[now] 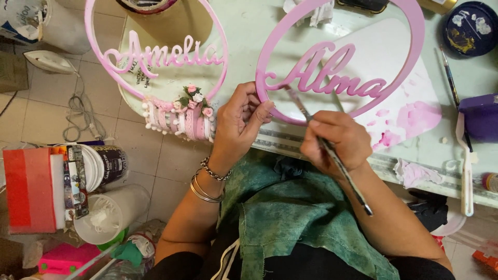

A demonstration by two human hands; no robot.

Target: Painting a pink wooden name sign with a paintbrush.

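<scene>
Pink ring [415, 62] frames cursive lettering, left hand [239, 120] gripping.

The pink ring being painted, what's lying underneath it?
Under the pink ring lies a white board smeared with pink paint, on the pale green table. The left hand hides the ring's lower-left edge.

Two pink hoops, the plain one [340, 57] and the second one [155, 52] trimmed with pink and white ribbon and small roses, lie on a pale green bench [259, 31] stained with pink paint, above a mottled green apron [290, 218].
</scene>
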